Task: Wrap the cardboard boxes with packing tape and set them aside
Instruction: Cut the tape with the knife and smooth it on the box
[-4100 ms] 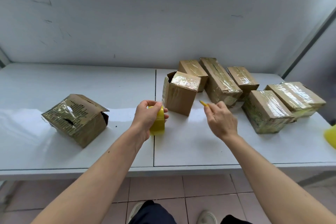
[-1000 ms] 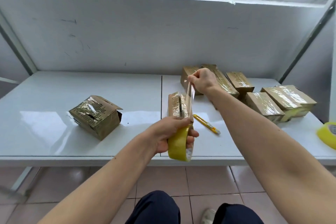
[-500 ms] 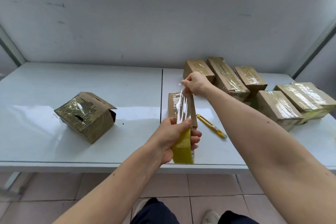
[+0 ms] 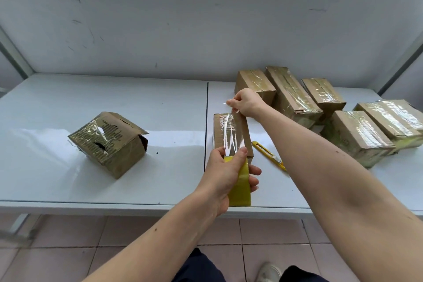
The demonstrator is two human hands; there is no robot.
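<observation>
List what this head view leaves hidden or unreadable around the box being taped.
- Tape roll: mostly covered by the left hand; how much tape remains is unclear.
- Tape end: buried in the right hand grip.
- Box: near end hidden behind the left hand and roll; glare hides whether the strip touches the top.
- Utility knife: far end under the right forearm; blade state too small.
</observation>
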